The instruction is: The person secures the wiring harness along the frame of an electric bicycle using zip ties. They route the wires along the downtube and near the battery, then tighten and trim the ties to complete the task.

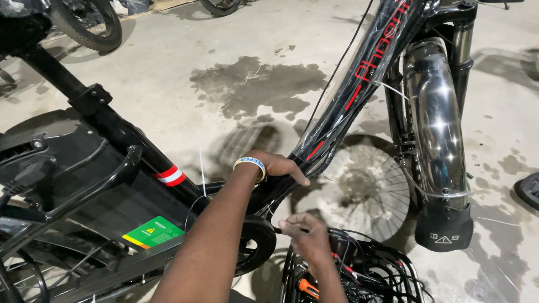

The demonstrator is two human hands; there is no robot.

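One black bicycle frame [128, 144] fills the view, its down tube [359, 82] wrapped in clear plastic, standing on the concrete floor [225, 51]. One chrome front mudguard [437, 123] curves down to a black flap. One black wire basket [361, 279] sits low at the right, full of cables and tools. The left hand [275, 167] has its grip closed around the lower end of the down tube. The right hand [305, 230], just above the basket, has its grip pressed together, pinching a thin dark tool [290, 228]; what kind is unclear.
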